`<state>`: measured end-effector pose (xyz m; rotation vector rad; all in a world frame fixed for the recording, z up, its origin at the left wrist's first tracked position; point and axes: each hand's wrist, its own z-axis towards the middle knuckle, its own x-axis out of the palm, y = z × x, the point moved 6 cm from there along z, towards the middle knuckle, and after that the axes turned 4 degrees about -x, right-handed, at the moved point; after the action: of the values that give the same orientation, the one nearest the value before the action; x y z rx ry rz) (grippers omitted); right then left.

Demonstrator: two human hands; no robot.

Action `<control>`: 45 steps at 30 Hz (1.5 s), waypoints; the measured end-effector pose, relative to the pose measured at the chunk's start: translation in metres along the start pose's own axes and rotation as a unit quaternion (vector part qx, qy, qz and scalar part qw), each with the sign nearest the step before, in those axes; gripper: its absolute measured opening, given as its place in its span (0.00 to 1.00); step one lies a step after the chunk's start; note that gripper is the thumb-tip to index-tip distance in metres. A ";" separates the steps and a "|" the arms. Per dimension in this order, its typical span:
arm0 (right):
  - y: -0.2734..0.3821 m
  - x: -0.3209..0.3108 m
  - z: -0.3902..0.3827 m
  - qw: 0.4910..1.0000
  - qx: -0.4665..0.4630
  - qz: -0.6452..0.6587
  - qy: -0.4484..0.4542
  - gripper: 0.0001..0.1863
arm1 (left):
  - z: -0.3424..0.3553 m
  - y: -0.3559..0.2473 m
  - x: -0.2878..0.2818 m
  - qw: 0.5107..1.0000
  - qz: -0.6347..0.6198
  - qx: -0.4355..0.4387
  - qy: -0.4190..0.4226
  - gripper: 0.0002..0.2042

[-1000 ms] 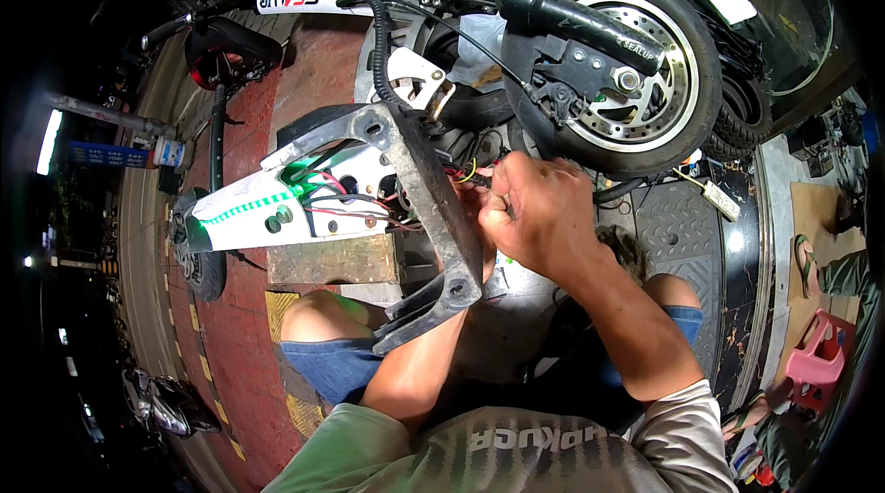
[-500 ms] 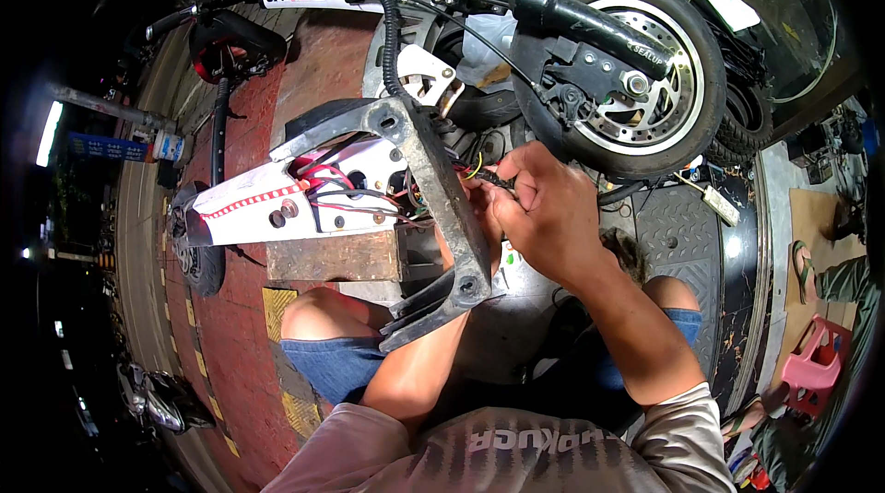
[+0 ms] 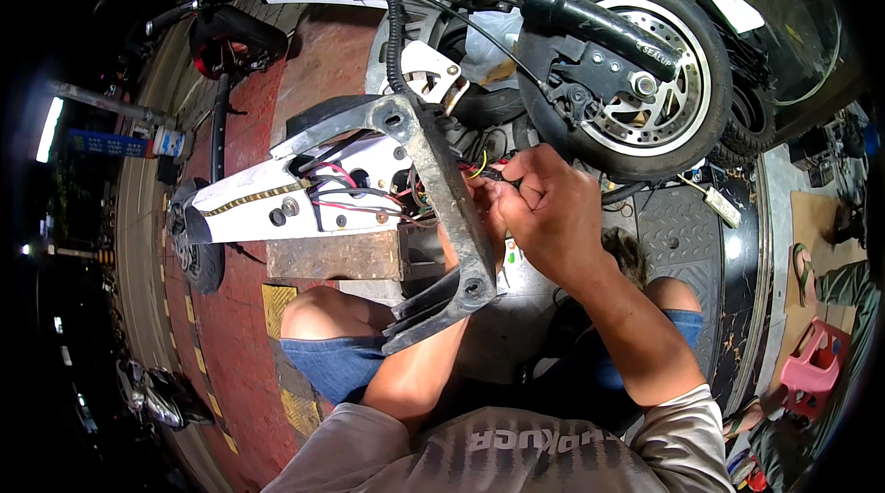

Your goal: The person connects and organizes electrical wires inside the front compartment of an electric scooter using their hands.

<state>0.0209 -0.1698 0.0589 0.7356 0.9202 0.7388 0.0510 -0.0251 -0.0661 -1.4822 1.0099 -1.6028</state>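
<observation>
A dirt-streaked black bracket [image 3: 433, 189] stands at the end of the white scooter body [image 3: 249, 207], whose inside is crossed by red, black and other wires [image 3: 346, 181]. Just right of the bracket, my right hand [image 3: 550, 207] is closed, thumb and fingers pinching dark wires by a yellow-green wire [image 3: 481, 164]. My left hand [image 3: 495, 228] reaches up from behind the bracket to the same wires; the bracket and my right hand cover most of it, and its grip is hidden. A segmented strip [image 3: 253, 199] along the scooter body looks dark with yellowish marks.
A wooden block [image 3: 336, 255] sits under the scooter body. Beyond my hands lies the scooter's front wheel [image 3: 636, 78] with its brake disc and black fork. A rag-like furry bundle [image 3: 627, 256] is near my right forearm. At far right stand a pink stool [image 3: 816, 366] and another person's sandalled foot.
The strip on the scooter body, red before, now looks dark and yellowish. Both hands stay at the wires, with only a slight shift of the right fingers.
</observation>
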 end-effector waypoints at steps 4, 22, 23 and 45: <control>-0.002 0.000 0.001 0.996 0.078 0.025 0.033 0.08 | -0.003 -0.010 0.005 1.000 0.005 -0.002 0.010 0.15; 0.006 0.003 0.003 0.990 -0.137 -0.031 0.015 0.09 | 0.001 0.003 -0.001 0.998 -0.042 -0.041 0.015 0.12; 0.007 0.001 0.004 0.989 -0.139 -0.031 0.029 0.09 | 0.000 0.001 0.000 0.999 -0.010 -0.035 0.018 0.12; 0.005 -0.005 0.003 0.993 -0.103 -0.034 0.044 0.06 | -0.001 -0.015 0.008 0.999 -0.006 0.009 0.040 0.15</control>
<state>0.0203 -0.1716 0.0660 0.4918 0.9288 0.7977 0.0489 -0.0256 -0.0488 -1.4235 1.0299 -1.6867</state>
